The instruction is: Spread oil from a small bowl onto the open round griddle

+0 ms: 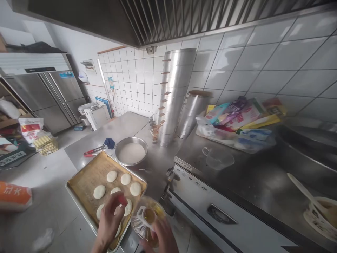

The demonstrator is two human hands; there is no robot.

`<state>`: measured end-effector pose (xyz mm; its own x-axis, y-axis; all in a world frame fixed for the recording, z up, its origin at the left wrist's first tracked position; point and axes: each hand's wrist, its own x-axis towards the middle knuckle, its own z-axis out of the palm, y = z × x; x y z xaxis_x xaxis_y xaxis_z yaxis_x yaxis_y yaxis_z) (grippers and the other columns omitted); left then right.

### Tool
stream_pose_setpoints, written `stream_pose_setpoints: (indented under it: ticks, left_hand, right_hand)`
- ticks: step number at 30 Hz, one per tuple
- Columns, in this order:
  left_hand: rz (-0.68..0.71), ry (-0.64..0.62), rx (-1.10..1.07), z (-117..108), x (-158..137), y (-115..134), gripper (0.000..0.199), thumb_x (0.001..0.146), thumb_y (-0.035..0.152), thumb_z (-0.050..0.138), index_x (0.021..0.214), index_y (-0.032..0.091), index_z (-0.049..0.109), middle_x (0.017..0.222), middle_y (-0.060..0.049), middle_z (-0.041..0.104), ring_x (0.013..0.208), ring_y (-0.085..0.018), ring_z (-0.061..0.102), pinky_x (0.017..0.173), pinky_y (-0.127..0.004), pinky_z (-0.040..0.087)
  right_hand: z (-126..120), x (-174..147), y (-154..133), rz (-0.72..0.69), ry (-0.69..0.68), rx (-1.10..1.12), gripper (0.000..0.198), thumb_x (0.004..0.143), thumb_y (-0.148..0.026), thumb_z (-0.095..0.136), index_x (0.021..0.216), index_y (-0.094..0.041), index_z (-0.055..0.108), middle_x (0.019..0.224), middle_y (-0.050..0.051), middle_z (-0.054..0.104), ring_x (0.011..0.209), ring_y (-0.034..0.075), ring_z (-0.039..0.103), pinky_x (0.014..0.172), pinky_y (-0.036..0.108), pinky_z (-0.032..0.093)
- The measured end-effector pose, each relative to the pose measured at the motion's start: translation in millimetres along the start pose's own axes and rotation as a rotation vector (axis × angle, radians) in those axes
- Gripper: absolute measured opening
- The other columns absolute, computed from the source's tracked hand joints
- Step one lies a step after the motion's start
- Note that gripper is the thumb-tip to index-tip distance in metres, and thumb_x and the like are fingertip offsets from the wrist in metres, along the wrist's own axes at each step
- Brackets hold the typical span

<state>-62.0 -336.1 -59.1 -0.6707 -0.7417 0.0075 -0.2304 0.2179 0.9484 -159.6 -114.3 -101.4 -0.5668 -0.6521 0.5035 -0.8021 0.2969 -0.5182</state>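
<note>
Fingers (pixel 121 200) of the left hand (pixel 110 221) pinch a small red cap above the dough rounds (pixel 135 188) on the baking tray (pixel 79 182); the right hand (pixel 162 235) grips an oil bottle (pixel 147 219) just beside the tray. A round pan (pixel 131 151) and tongs (pixel 92 151) sit behind on the tabletop (pixel 123 126).

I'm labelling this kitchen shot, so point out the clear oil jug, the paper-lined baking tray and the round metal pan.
clear plastic jug of yellow oil (pixel 147 218), head view, on its upper body.
paper-lined metal baking tray (pixel 86 175), head view, on bare paper.
round shallow metal pan (pixel 131 152), head view, on its floor.
</note>
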Motion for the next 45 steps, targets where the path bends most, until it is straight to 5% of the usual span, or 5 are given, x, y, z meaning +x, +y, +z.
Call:
stream_pose_setpoints:
  ticks: [6,20,32,40,45]
  left_hand:
    - [0.231,-0.15,0.227,26,-24,51,0.019,0.088,0.032,0.07,0.107,0.029,0.071,0.126,-0.005,0.078,0.12,-0.029,0.072,0.108,-0.044,0.06]
    - [0.207,-0.365,0.907,70,-36,96,0.031,0.092,0.021,0.063,0.12,0.021,0.076,0.119,-0.011,0.074,0.117,-0.033,0.061,0.107,-0.053,0.051]
    - [0.457,-0.494,0.843,57,-29,74,0.033,0.095,0.013,0.06,0.122,0.025,0.076,0.127,-0.012,0.074,0.118,-0.032,0.064,0.106,-0.055,0.057]
    - [0.808,-1.003,0.623,34,9,89,0.032,0.097,0.017,0.059,0.124,0.027,0.072,0.132,-0.01,0.073,0.123,-0.03,0.065,0.112,-0.048,0.057]
    - [0.595,-1.091,0.326,29,25,82,0.047,0.101,0.028,0.059,0.146,0.039,0.065,0.159,-0.006,0.063,0.149,-0.032,0.055,0.13,-0.055,0.044]
  right_hand:
    - [34,-20,15,-0.441,0.219,-0.177,0.015,0.093,-0.013,0.043,0.081,-0.022,0.047,0.075,0.002,0.053,0.07,0.021,0.055,0.056,0.035,0.057]
    - [61,-26,32,-0.509,0.359,-0.283,0.027,0.084,0.003,0.05,0.072,-0.015,0.066,0.076,0.007,0.059,0.07,0.019,0.053,0.058,0.036,0.049]
    - [56,-24,28,-0.498,0.374,-0.22,0.025,0.081,0.001,0.053,0.067,-0.019,0.058,0.068,0.003,0.051,0.064,0.016,0.049,0.053,0.035,0.043]
    - [46,-26,22,-0.393,0.28,-0.123,0.017,0.079,-0.007,0.061,0.077,-0.022,0.054,0.072,0.0,0.058,0.068,0.017,0.047,0.063,0.033,0.048]
    - [3,-17,-1,-0.172,0.167,0.06,0.018,0.071,-0.019,0.063,0.071,-0.022,0.045,0.074,-0.001,0.061,0.069,0.017,0.049,0.066,0.032,0.042]
